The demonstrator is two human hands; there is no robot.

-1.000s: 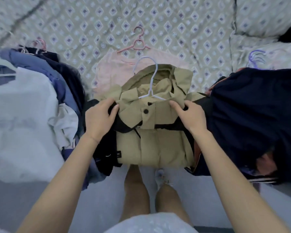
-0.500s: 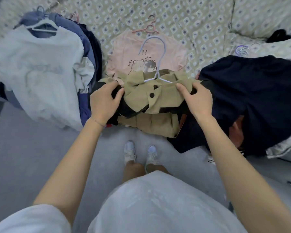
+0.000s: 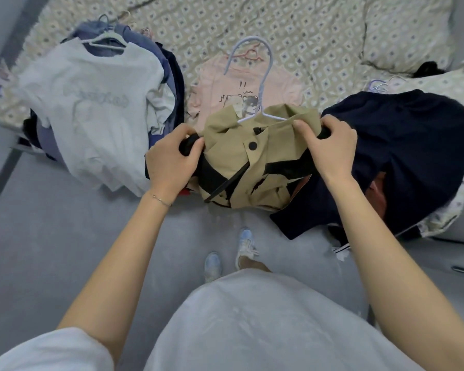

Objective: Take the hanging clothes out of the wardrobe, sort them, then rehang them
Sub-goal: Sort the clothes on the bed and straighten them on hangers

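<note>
Khaki jacket (image 3: 255, 167) — crumpled, black-strapped — on a pale hanger (image 3: 263, 76), gripped at both shoulders.

Open: grey floor (image 3: 51, 250) at 7 o'clock, bedspread (image 3: 306, 49) at 1. Blocked: white T-shirt pile (image 3: 91, 116) at 10, pink T-shirt (image 3: 214, 84) at 12, navy garment (image 3: 413, 145) at 3.

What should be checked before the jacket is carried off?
1. Left hand grips a jacket shoulder: ok.
2. Right hand grips the other shoulder: ok.
3. Hanger sits in the jacket, hook free: ok.
4. Strap tucked in: not ok, it hangs loose across the front.
5. Jacket free of the navy garment: cannot tell.
</note>
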